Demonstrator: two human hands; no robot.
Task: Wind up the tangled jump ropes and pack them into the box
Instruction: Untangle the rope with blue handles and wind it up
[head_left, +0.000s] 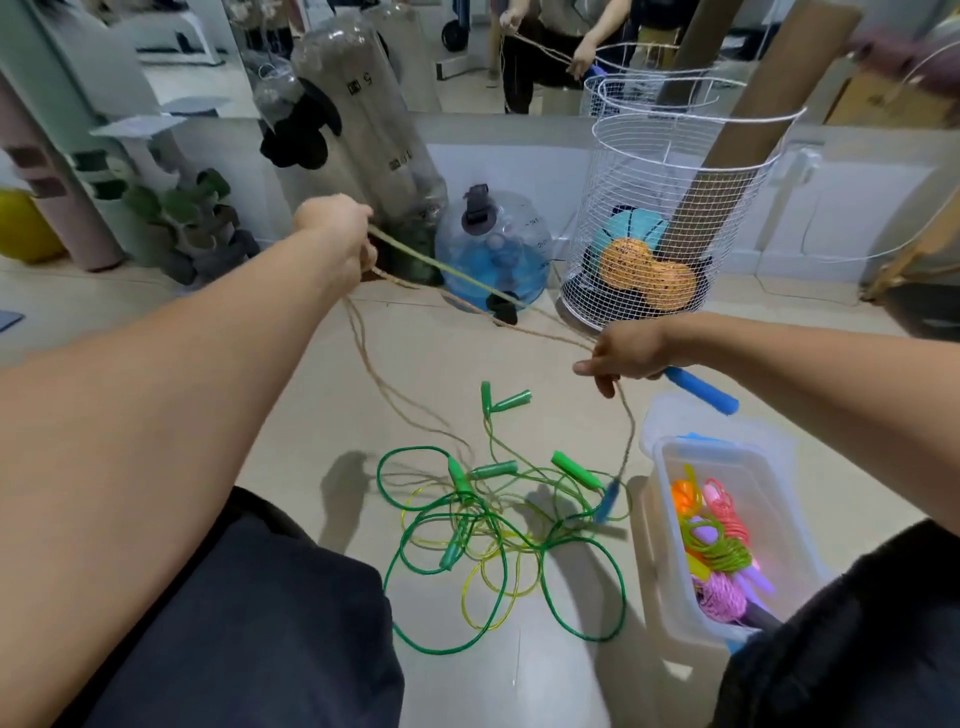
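Green ropes (498, 540) lie tangled on the floor between the person's knees, their green handles scattered through the loops, not yet wound. Just to the right of them stands the box (670, 519), clear plastic and lidless, already holding wound ropes in orange, pink, green and purple. Above the box, the right hand (626, 356) grips a blue handle (701, 389), fingers curled round it, with the tan rope (374, 374) running out past the forefinger; one strand drops to a second blue handle (608, 499) hanging near the tangle. Farther out, the raised left hand (337, 228) is closed round several strands of this rope, pulled taut between the two hands, with slack loops trailing to the floor. To wind it well, my judgement is that the hands should keep an even tension, lay each turn beside the last, and lift the trailing end free of the green ropes before it snags. Beyond, a white wire basket (649, 171) holds a cardboard tube, a turquoise ball and an orange, peanut-shaped ball. Beside it sits a blue water jug (493, 249).
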